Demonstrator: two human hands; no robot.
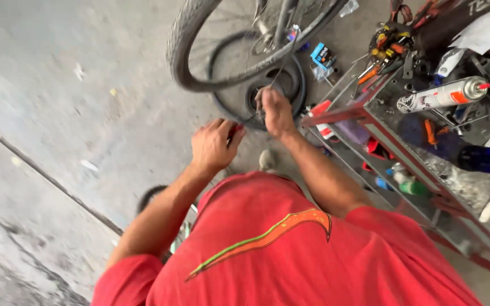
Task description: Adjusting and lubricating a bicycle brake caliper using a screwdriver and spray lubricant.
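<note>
My left hand [214,146] is closed around a small tool with a red handle [237,130], only its tip showing. My right hand [276,111] pinches a thin metal cable [283,63] that runs up toward the bicycle wheel [199,51]. The two hands are close together, linked by a short stretch of the cable. A loose black tyre [225,105] lies on the concrete floor just beyond them. My red shirt [290,249] fills the bottom of the view.
A red metal tool cart [364,113] stands at the right, holding a spray can [440,95], orange-handled tools [389,48], a dark blue bottle [486,160] and small bottles on a lower shelf. A small blue box [323,55] lies on the floor by the wheel.
</note>
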